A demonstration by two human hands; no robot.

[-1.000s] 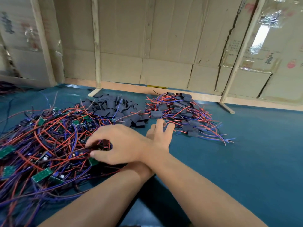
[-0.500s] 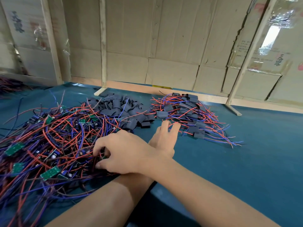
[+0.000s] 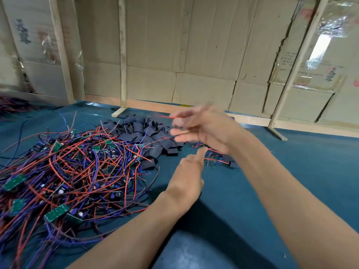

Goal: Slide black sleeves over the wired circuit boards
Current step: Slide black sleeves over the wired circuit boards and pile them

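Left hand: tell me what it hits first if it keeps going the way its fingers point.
Probably the finished bundles of sleeved wires just past the left hand's fingertips, under the raised right hand. Depth is unclear; it may meet bare blue table first.

A single view, worn on the person's head; it looks forward and down across the bench (image 3: 291, 191) toward its far edge, where a cardboard wall (image 3: 194, 55) closes the scene; both forearms enter from the near edge, close under the lens; wide-angle bending shows toward the frame's sides.
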